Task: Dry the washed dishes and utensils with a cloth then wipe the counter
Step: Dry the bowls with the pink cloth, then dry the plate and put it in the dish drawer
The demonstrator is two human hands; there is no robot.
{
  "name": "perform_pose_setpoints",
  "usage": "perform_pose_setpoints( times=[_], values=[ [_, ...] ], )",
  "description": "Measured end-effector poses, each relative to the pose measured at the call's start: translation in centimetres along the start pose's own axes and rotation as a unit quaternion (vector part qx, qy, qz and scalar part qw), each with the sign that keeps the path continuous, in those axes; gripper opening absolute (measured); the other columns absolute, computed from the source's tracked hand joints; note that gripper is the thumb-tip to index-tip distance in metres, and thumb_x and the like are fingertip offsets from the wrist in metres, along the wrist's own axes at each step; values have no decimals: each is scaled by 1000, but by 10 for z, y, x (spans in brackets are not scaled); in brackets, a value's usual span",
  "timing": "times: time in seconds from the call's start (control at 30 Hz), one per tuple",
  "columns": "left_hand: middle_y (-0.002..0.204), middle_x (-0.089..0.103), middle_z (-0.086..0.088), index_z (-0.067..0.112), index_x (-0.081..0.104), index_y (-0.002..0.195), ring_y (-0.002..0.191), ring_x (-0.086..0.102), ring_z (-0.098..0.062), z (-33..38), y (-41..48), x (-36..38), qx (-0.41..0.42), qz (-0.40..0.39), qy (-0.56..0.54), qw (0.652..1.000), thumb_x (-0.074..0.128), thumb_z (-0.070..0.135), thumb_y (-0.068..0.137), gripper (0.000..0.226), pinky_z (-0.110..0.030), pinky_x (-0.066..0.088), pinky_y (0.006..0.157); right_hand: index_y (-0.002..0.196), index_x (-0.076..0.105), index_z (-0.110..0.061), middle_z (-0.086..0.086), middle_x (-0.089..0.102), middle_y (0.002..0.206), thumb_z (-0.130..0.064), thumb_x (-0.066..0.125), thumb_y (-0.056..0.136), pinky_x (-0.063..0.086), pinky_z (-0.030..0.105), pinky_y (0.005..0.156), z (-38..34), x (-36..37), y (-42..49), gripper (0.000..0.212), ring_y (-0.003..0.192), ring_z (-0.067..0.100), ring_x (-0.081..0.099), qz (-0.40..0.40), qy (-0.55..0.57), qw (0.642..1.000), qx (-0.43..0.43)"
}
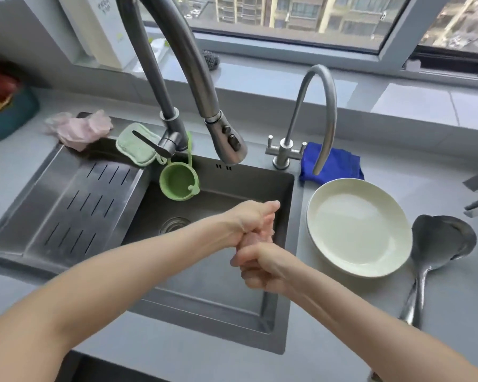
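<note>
My left hand [255, 216] and my right hand [262, 267] are pressed together in closed fists over the right side of the dark sink [204, 293]. A small pinkish patch shows between them; I cannot tell whether it is a cloth or fingers. A pale plate [359, 227] lies on the grey counter [342, 312] just right of the sink. A metal ladle [442, 238] lies beside the plate, handle toward me. A folded blue cloth [340, 166] sits behind the plate. A pink cloth [80, 130] lies at the sink's back left corner.
A tall pull-out faucet [177, 64] arches over the sink, and a thin tap [319, 106] stands right of it. A green sponge [134, 144] and a green hanging cup [178, 183] sit by the faucet base. A slotted steel tray [75, 197] covers the sink's left half.
</note>
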State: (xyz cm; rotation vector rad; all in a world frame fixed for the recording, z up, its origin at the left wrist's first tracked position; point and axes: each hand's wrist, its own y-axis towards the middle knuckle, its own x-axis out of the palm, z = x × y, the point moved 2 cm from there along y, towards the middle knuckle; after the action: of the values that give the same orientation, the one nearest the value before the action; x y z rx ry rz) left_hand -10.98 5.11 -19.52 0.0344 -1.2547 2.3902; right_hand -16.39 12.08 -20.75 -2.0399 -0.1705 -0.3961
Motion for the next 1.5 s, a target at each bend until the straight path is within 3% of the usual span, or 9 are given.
perform_pose_setpoints(
  times=[0.2,0.37,0.7,0.9,0.97,1.07,1.17,1.3,1.5],
  values=[
    [36,21,4,16,27,48,42,17,-14,-5,23,-7,-18,104,66,992,42,18,92,47,-22,19,45,62,31,-19,-2,18,46,14,44,73,10,19,43,2,6,22,37,38,11,15,65,-35,997,9],
    [43,42,0,12,40,52,51,38,-22,-11,32,-9,-38,199,114,972,41,17,92,40,-26,30,55,125,42,-32,-1,23,43,7,34,66,12,17,46,8,4,30,72,40,13,17,110,-77,991,2],
    [39,42,-3,8,44,58,44,40,-17,-20,29,-1,-62,149,42,986,40,24,98,43,-24,35,46,57,46,-13,3,36,55,2,55,69,21,23,46,16,-3,21,22,48,17,26,188,-168,966,-65],
    [98,66,-3,17,63,94,92,62,-17,7,24,-6,-12,0,92,996,39,57,93,46,-27,49,86,105,51,-20,-8,55,69,-30,81,68,46,26,60,5,-25,-21,49,57,9,49,93,-126,970,-187],
    [116,60,-9,15,58,116,110,57,-27,9,28,-7,-12,-2,135,991,34,61,93,57,-41,41,101,94,55,-21,-10,53,67,-30,76,77,42,21,59,5,-35,-42,29,58,6,46,81,-124,960,-239],
    [101,60,-14,8,55,112,88,60,-26,1,33,6,13,42,187,981,36,51,96,50,-33,52,76,71,52,-22,-6,50,63,-37,65,87,33,16,51,9,-55,-78,26,57,8,41,145,-147,938,-278],
    [78,55,-10,10,50,88,62,55,-24,-11,46,33,80,69,301,948,46,47,94,38,-27,52,55,72,53,-15,-6,52,57,-40,68,84,32,14,45,13,-80,-105,31,52,7,43,239,-127,907,-321],
    [97,66,-9,7,59,93,91,64,-30,-18,66,59,139,148,514,833,57,51,85,45,-32,49,70,92,60,-9,-7,62,67,-3,69,83,42,9,49,16,-117,-133,14,56,-2,57,306,-13,883,-357],
    [98,66,-11,3,63,99,94,63,-30,-3,70,76,143,188,625,744,53,29,90,29,-30,44,66,112,58,-3,8,66,94,-4,74,78,53,19,63,13,-160,-151,37,79,12,64,303,-1,890,-341]
  ],
)
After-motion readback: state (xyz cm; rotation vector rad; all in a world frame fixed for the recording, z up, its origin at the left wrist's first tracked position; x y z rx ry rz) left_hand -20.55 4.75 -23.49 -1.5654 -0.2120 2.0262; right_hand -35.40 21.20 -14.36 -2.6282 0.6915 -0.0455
